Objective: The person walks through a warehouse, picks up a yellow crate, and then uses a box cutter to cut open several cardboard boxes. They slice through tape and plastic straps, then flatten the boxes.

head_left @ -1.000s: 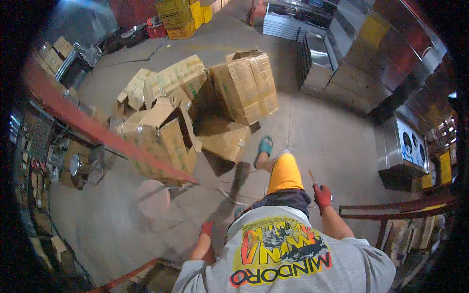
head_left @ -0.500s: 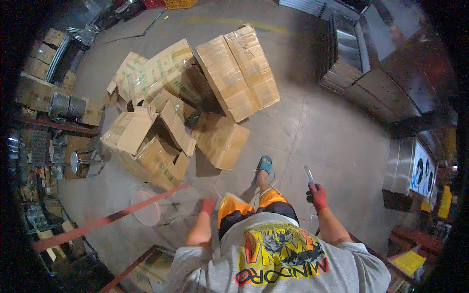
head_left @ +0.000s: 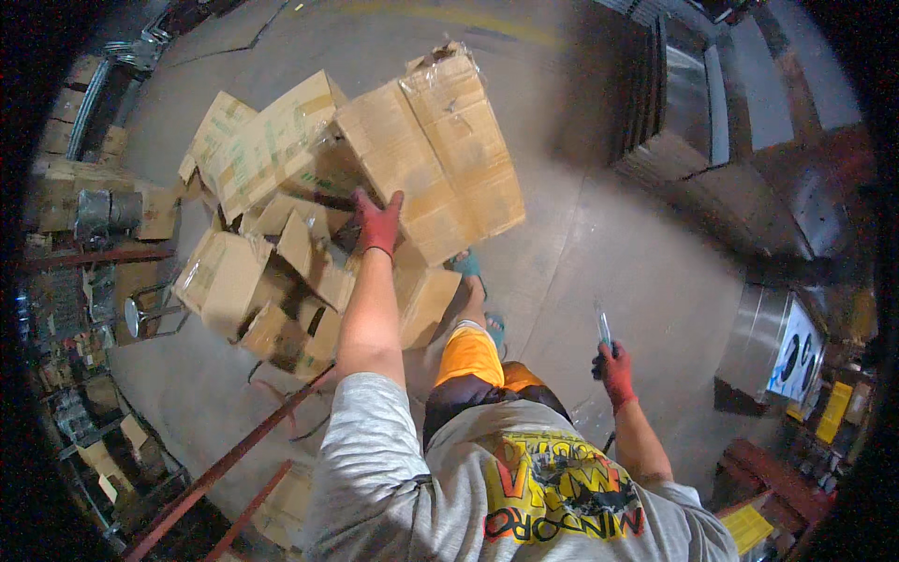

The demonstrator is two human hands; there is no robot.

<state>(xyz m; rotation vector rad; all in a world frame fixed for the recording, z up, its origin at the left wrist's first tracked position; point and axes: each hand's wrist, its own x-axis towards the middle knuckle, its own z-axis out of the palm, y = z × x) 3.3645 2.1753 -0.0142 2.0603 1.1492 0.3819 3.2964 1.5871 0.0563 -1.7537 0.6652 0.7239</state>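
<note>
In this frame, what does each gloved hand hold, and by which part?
The right hand grips a slim utility knife by its lower handle, blade end up. The left hand holds nothing; its open palm rests on the large brown cardboard box.

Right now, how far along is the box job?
Done: several cardboard boxes already lie open or flattened on the floor. In hand: left hand reaches onto the large taped box; right hand grips a cutter. Left: that large box looks closed.
</note>
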